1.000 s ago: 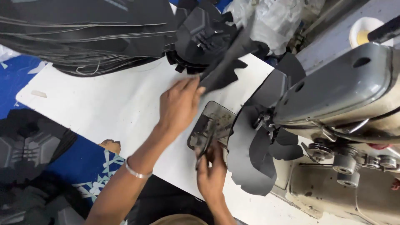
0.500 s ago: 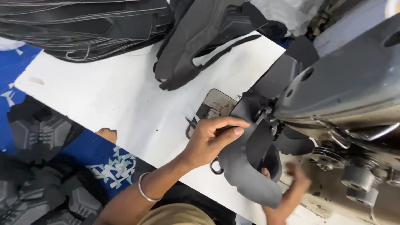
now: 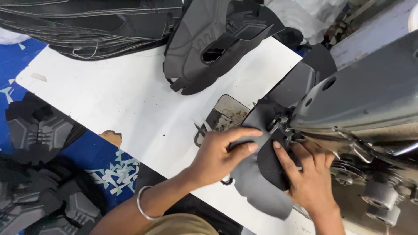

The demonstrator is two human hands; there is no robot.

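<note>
The black fabric piece (image 3: 261,182) lies under the sewing machine (image 3: 365,95). The left hand (image 3: 217,156) pinches its edge; the right hand (image 3: 309,178) presses it flat, fingers spread.

Two bare forearms and hands, with no sleeves in view. The left hand (image 3: 217,154) has a thin silver bangle (image 3: 143,204) around the wrist. The right hand (image 3: 309,176) wears no jewellery that shows. Fingernails are short and unpainted. At the near edge, a strip of tan clothing (image 3: 180,224) shows.
</note>
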